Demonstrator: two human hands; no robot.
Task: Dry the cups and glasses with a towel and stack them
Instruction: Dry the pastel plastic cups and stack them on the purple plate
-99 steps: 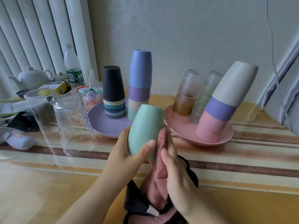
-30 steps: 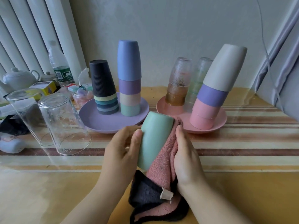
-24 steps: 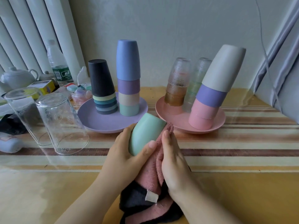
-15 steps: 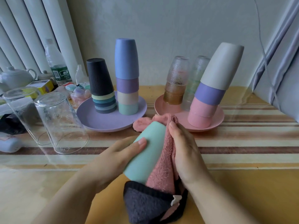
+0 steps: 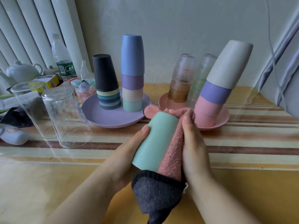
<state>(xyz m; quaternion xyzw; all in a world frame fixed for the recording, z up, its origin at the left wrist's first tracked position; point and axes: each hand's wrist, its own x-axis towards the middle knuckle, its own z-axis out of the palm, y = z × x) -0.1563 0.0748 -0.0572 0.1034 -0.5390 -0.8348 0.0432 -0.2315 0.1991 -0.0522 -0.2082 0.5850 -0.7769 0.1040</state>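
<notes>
Centre frame: our left hand (image 5: 129, 152) is gripping the mint-green plastic cup (image 5: 155, 141); our right hand (image 5: 193, 143) is pressing the pink-and-grey fleecy towel (image 5: 171, 152) against it.

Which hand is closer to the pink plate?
Right. The right hand sits just in front of the pink plate, holding the towel. The left hand is farther left, behind the mint cup.

Left hand (image 5: 127, 159) grips the mint cup (image 5: 155, 143), right hand (image 5: 194, 143) presses the pink towel (image 5: 173, 152) against its side, just in front of the purple plate (image 5: 103, 120) with two upside-down cup stacks.
</notes>
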